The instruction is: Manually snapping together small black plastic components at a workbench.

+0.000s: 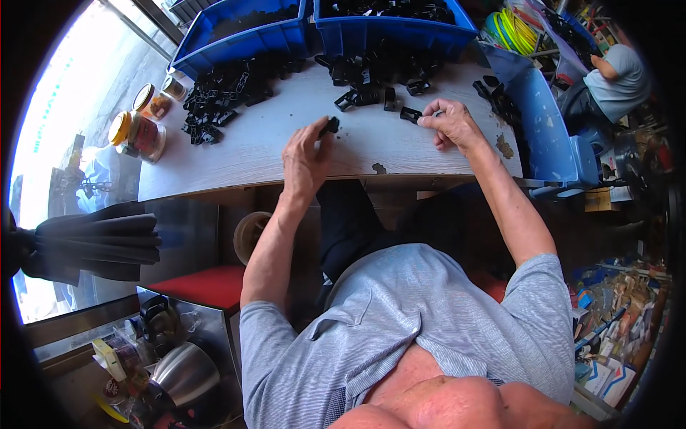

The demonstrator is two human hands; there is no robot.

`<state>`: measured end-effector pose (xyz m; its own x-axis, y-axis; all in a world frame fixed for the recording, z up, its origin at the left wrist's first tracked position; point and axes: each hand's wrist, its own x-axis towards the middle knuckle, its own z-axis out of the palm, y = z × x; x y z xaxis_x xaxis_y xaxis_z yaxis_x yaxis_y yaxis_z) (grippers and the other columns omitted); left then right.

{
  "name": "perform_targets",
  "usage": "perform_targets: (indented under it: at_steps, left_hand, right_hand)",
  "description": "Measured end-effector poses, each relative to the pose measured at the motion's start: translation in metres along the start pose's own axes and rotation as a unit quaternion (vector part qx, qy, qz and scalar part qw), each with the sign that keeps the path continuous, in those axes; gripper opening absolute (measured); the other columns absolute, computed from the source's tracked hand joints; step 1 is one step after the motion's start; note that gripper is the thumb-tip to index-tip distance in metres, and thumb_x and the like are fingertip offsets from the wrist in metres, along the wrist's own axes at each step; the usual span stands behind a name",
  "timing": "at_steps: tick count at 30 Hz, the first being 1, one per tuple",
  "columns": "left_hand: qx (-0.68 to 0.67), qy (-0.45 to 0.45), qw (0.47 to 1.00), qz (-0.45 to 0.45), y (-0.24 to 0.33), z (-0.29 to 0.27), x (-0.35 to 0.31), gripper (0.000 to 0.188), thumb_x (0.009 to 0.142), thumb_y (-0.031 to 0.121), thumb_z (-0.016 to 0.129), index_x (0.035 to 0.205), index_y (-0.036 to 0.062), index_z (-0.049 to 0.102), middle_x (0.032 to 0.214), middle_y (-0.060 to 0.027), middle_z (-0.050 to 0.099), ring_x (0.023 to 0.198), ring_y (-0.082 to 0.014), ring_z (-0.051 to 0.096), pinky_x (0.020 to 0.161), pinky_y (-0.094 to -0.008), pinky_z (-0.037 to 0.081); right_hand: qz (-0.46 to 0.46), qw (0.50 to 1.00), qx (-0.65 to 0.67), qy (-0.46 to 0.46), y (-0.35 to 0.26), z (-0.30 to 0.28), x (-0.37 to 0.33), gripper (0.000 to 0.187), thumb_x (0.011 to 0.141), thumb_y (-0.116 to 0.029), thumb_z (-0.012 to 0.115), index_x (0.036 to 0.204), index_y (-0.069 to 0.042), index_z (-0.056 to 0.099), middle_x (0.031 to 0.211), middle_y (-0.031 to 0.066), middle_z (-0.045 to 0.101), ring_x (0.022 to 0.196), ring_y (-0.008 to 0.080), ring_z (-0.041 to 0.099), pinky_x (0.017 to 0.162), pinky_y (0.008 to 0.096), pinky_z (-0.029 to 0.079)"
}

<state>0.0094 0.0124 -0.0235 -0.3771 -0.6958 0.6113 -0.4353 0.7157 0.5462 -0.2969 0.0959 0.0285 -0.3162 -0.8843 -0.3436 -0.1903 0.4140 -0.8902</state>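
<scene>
My left hand (307,156) is over the middle of the white tabletop (250,154), its fingers closed on a small black plastic part (330,126). To the right, my right hand (453,127) pinches the end of another part, a black rectangular plastic piece (410,114), at the table surface. Just beyond it lie several loose black parts (357,99). A loose pile of black open-framed parts (221,100) spreads over the left of the table, and more black parts (494,96) lie by the right edge.
Two blue bins (243,48) of black parts stand along the far edge. Yellow-lidded jars (136,136) line the left edge. At the right hangs a large blue tub (547,121). Another person (618,82) sits beyond it. A dark curtain (100,239) is at the left.
</scene>
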Motion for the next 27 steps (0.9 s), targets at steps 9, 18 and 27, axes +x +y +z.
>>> perform_targets:
  at_steps: [9, 18, 27]
  left_hand:
    - [-0.069, -0.004, 0.995, 0.076, 0.050, 0.050, 0.029, 0.029, 0.086, 0.005, 0.070, 0.116, 0.0059, 0.071, 0.104, -0.0126, 0.074, 0.091, -0.0326, 0.069, 0.081, -0.0392, 0.056]
    - [-0.039, -0.159, 0.969, 0.184, 0.056, 0.089, 0.053, 0.035, 0.083, 0.005, 0.066, 0.117, 0.0098, 0.072, 0.111, -0.0108, 0.073, 0.097, -0.0305, 0.068, 0.089, -0.0387, 0.054]
    - [0.017, -0.167, 0.967, 0.190, 0.058, 0.083, 0.040, 0.050, 0.084, 0.008, 0.062, 0.134, 0.0122, 0.065, 0.118, -0.0087, 0.071, 0.109, -0.0295, 0.064, 0.095, -0.0387, 0.051]
  right_hand:
    - [-0.038, 0.999, -0.022, 0.022, -0.004, 0.012, -0.009, 0.041, 0.081, -0.015, 0.081, 0.115, -0.006, 0.061, 0.062, -0.0010, 0.057, 0.046, 0.0086, 0.054, 0.039, 0.0263, 0.045]
    - [-0.049, 0.992, -0.114, 0.008, 0.007, 0.006, -0.001, 0.030, 0.085, -0.008, 0.066, 0.115, -0.009, 0.069, 0.061, 0.0002, 0.056, 0.048, 0.0101, 0.055, 0.041, 0.0269, 0.046]
    - [-0.074, 0.991, -0.107, -0.028, 0.004, 0.005, -0.003, 0.031, 0.085, -0.007, 0.063, 0.115, -0.006, 0.068, 0.060, -0.0021, 0.052, 0.044, 0.0091, 0.050, 0.040, 0.0241, 0.041]
